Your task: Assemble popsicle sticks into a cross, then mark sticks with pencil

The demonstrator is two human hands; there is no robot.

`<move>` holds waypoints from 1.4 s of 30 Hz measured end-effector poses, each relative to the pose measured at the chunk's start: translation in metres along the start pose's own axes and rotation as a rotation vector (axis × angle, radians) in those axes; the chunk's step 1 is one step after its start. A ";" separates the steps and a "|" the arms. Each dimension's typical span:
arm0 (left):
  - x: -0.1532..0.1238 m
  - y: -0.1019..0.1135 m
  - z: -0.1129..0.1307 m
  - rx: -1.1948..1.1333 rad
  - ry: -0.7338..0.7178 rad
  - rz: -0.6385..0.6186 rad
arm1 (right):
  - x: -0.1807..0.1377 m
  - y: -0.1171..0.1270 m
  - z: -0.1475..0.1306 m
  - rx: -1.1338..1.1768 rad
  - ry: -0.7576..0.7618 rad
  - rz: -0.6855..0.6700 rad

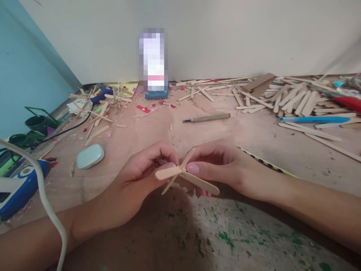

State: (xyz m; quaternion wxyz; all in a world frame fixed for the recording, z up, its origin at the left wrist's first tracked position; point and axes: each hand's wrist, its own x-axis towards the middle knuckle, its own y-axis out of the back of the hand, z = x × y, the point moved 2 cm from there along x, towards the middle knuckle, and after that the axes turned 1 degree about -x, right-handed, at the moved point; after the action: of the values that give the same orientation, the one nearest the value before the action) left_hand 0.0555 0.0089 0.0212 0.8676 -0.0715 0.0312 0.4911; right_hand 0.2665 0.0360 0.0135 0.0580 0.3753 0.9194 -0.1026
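Head view, and the bare left hand [142, 171] pinches one end of a cross of pale, flat wooden sticks [182, 170]! The bare right hand [224, 162] pinches it near the crossing. Up it sits, between both hands, over the green-flecked brown counter [248, 131], with a slim, brown-handled, dark-tipped tool [210, 118] lying beyond.

Just above the left hand [141, 174] and right hand [229, 165], at the frame's centre, I see bare tabletop [141, 131] where a reach could pass, with a wooden-handled tool [210, 118] lying across its upper edge. Upper right, heaped craft sticks [296, 99] and a blue pen [316, 119] block the way; toward the left, a rounded white case [90, 156] and a looping pale cable [42, 188] do.
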 end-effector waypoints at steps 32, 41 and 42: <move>0.006 0.005 -0.008 -0.074 0.065 -0.107 | -0.006 -0.004 -0.001 -0.070 0.074 0.043; 0.012 0.002 -0.009 -0.106 0.028 -0.036 | -0.003 -0.004 -0.003 -0.195 0.274 0.244; 0.013 0.002 -0.009 -0.101 0.025 -0.026 | -0.003 -0.004 -0.004 -0.208 0.283 0.252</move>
State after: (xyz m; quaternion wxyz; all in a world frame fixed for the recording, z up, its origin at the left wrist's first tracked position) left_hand 0.0608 0.0191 0.0108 0.8688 -0.1216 0.0166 0.4798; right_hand 0.2657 0.0315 0.0184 -0.0207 0.4901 0.8697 0.0547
